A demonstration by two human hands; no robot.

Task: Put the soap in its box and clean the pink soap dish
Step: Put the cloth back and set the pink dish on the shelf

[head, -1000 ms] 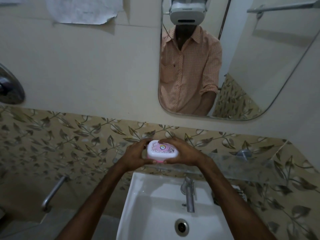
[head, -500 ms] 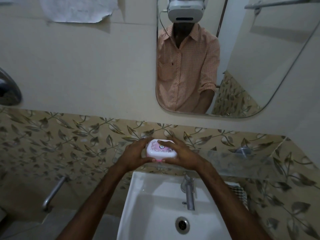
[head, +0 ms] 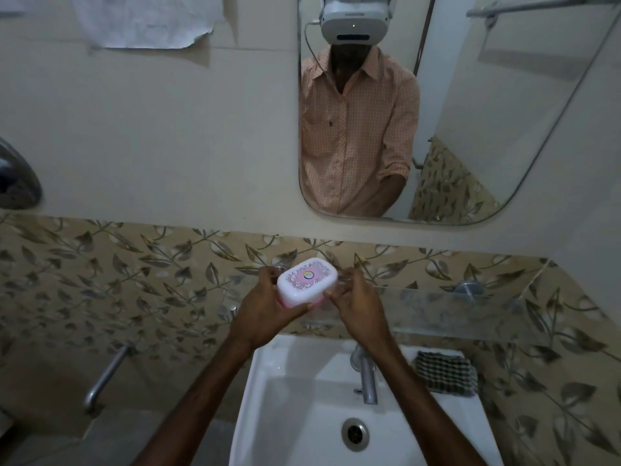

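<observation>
Holds a soap box [head: 306,280] up in front of the leaf-patterned tiles [head: 134,280], above the back edge of the sink [head: 268,381] and just before the glass shelf [head: 437,306]. Grasps it with the left grip [head: 265,299] from the left end and underneath, thumb along the near side, fingers curled round the far side. Pinches its right end with the right grip [head: 358,297], thumb and fingertips closed on the edge there. Tilts the box slightly, right end higher and farther off. Shows a white lid with a pink swirl pattern and a small round badge in the middle, closed over a pink base; cannot tell what lies inside.

Below: a white sink with a metal tap [head: 367,376] upright at the back rim and a round drain [head: 355,433] in the bowl. On the sink's back right corner, a checked cloth [head: 447,371], flat, near the tap. On the wall above, a mirror [head: 504,129] reflecting a person in an orange checked shirt and a white headset. Up left, a crumpled sheet of paper [head: 144,21] stuck to the wall. Low left, a metal bar [head: 104,375] slanting out from the tiles.
</observation>
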